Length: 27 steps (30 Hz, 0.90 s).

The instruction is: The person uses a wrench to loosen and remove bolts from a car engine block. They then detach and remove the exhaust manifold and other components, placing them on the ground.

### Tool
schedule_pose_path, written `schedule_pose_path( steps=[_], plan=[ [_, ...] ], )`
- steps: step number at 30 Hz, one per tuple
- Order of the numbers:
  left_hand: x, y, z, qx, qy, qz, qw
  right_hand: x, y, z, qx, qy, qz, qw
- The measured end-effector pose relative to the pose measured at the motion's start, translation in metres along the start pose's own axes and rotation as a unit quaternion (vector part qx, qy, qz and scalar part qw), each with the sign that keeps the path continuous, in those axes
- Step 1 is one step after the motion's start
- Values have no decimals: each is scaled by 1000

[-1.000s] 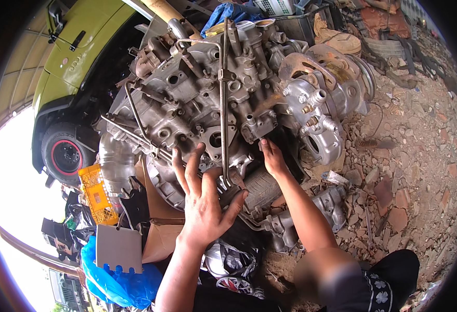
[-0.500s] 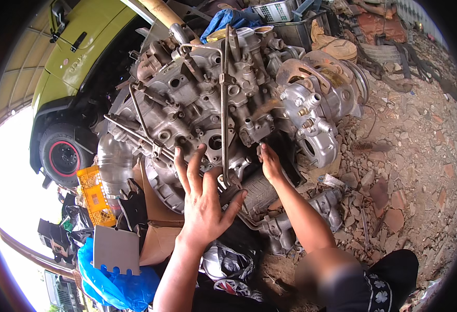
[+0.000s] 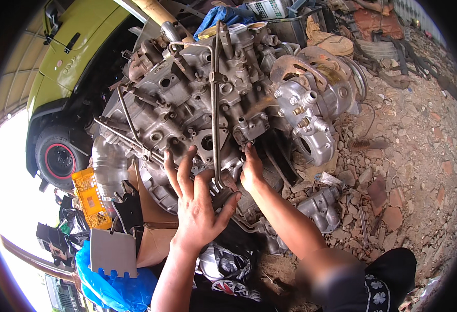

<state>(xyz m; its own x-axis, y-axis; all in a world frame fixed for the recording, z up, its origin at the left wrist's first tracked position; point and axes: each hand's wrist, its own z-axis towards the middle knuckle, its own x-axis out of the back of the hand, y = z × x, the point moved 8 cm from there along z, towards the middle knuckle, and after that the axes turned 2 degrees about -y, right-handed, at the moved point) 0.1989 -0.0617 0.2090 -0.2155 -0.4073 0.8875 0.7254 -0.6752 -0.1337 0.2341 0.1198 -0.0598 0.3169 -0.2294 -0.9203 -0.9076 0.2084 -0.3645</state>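
Observation:
A grey metal engine (image 3: 179, 73), dusty and bare, lies in front of me, with thin metal pipes (image 3: 215, 114) running across its face. My left hand (image 3: 197, 210) is held against its lower side, fingers spread upward beside an oval port and thumb out to the right; it holds nothing that I can see. To the right of the pipes, my right hand (image 3: 253, 169) is closed at the lower edge of a small fitting block (image 3: 252, 127). Its thumb and fingertips meet at a small round part there, too covered to name.
At the engine's right sits a metal housing with ports (image 3: 311, 112). A cast metal manifold (image 3: 319, 210) lies on rubble below. Left are a yellow crate (image 3: 90, 195), a cardboard box (image 3: 158, 244), blue plastic (image 3: 119, 291) and a green vehicle (image 3: 77, 41).
My right hand has shifted left along the engine's lower edge, closer to my left hand. The left hand keeps its pose, and the whole view has moved slightly.

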Motion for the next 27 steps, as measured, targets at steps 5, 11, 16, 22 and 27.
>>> schedule_pose_path(
  steps=[5, 11, 16, 22, 27],
  plan=[
    [-3, 2, 4, 3, -6, 4, 1000, 26, 5, 17, 47, -2, -11, 999],
    [-7, -2, 3, -2, 4, -10, 1000, 31, -1, 25, 64, 45, 58, 995],
    [-9, -6, 0, -4, 10, -43, 999, 28, -2, 21, 55, 31, 25, 998],
    [-8, -5, 1, -8, 4, -20, 1000, 19, 1, 14, 8, 48, 59, 997],
    [-7, -1, 5, -8, 13, -20, 1000, 32, -21, 29, 136, 25, -122, 983]
  ],
)
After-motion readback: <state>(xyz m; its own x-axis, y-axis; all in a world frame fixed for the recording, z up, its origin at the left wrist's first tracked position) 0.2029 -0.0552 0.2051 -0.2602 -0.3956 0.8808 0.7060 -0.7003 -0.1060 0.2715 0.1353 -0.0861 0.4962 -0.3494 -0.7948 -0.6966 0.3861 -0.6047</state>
